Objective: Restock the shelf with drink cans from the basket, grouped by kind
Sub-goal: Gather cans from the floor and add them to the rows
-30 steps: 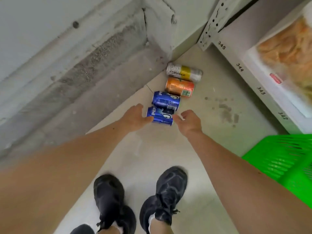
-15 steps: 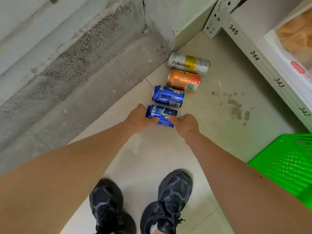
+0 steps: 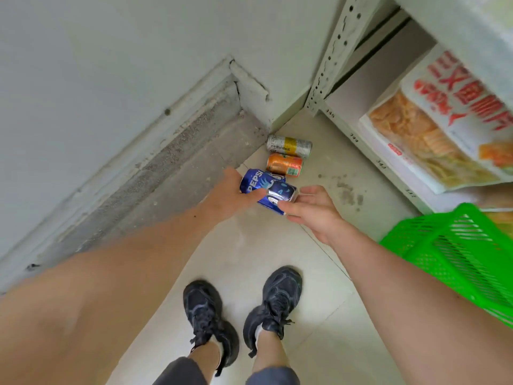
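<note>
A blue Pepsi can (image 3: 268, 188) is lifted off the floor, lying sideways between my hands. My left hand (image 3: 230, 195) grips its left end with the thumb across the front. My right hand (image 3: 316, 215) holds its right end between thumb and fingers. Just behind it, only a blue sliver shows of a second Pepsi can (image 3: 279, 177) on the floor. Beyond that lie an orange can (image 3: 284, 164) and a silver-and-yellow can (image 3: 288, 145), both on their sides near the wall corner. The green basket (image 3: 455, 254) stands at the right.
A pale metal shelf (image 3: 380, 162) with numbered edge runs along the right, with a large snack bag (image 3: 444, 129) on its bottom level. A rough concrete skirting (image 3: 166, 168) borders the floor on the left. My black shoes (image 3: 241, 309) stand below the hands.
The nearer Pepsi can has risen from the floor in both hands, and now covers most of the other blue can. The view has tilted up toward the shelf.
</note>
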Motion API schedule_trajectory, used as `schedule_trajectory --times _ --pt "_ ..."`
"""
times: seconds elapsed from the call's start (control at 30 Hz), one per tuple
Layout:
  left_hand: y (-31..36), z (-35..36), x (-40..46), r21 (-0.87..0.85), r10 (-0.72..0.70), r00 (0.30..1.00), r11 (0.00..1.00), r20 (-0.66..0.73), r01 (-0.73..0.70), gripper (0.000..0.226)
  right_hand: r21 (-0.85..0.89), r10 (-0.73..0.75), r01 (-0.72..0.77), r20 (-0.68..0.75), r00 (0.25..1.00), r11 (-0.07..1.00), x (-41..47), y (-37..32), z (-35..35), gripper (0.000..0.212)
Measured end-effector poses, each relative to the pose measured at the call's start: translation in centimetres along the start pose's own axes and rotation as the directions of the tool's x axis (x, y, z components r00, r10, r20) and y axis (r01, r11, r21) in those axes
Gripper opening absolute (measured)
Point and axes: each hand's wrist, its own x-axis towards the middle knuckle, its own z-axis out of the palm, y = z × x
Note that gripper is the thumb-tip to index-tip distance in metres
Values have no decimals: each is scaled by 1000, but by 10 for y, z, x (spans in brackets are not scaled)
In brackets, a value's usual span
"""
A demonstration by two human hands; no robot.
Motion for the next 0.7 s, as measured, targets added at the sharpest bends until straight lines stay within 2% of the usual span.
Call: schedule_trajectory --times 0.1,0.23,0.33,0.5,0.6,0.7 --pt "55 -31 -36 -67 33 999 997 11 -32 46 -53 -79 80 5 997 995 -51 -50 -18 72" --pt "138 -71 -92 -155 71 997 986 29 -65 34 -241 -221 212 -12 975 947 -128 -107 -41 79" --pt "205 -97 -138 -269 97 995 958 -10 -96 37 -329 -361 320 -70 930 888 -186 -140 -57 77" --pt "301 -138 -207 -377 187 982 911 13 -168 71 -355 -547 469 -159 822 809 -285 -191 -84 77" --pt "350 -152 -246 -408 237 968 894 77 -186 63 -367 -626 532 -215 750 763 -337 -214 -96 77" --pt "386 -161 -282 -402 297 950 885 94 -237 62 -331 -633 548 -265 727 768 -384 -229 -109 77"
